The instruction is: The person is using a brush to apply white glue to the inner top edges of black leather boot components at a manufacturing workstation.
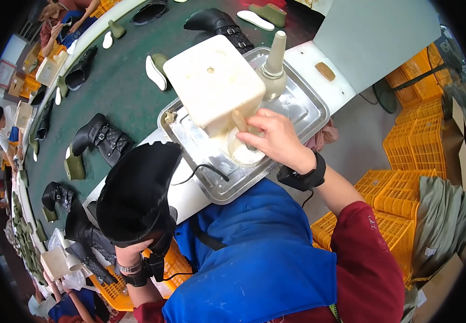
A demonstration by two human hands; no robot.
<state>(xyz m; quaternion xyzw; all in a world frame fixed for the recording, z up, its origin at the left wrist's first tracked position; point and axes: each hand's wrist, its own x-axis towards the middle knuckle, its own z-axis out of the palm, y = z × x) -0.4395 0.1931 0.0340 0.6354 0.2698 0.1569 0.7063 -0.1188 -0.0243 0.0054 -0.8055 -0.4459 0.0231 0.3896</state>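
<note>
My left hand (132,253) grips a black boot (133,194) from below. The boot's wide shaft opening is tilted up, and most of the fingers are hidden behind it. My right hand (276,139) pinches the light wooden handle (239,120) of what looks like a brush, its lower end down in a small cup of whitish paste (245,153). That cup stands on a metal tray (219,185), against a pale box-shaped container (206,75). Behind my right hand, a bottle with a tall conical nozzle (274,70) stands on the same tray.
Black buckled boots (106,141), green shoe lasts (74,163) and white insoles (156,74) lie on the green work surface (130,81). Yellow crates (413,140) are stacked at the right, with grey-green cloth (440,215) over some. Other people work along the far left.
</note>
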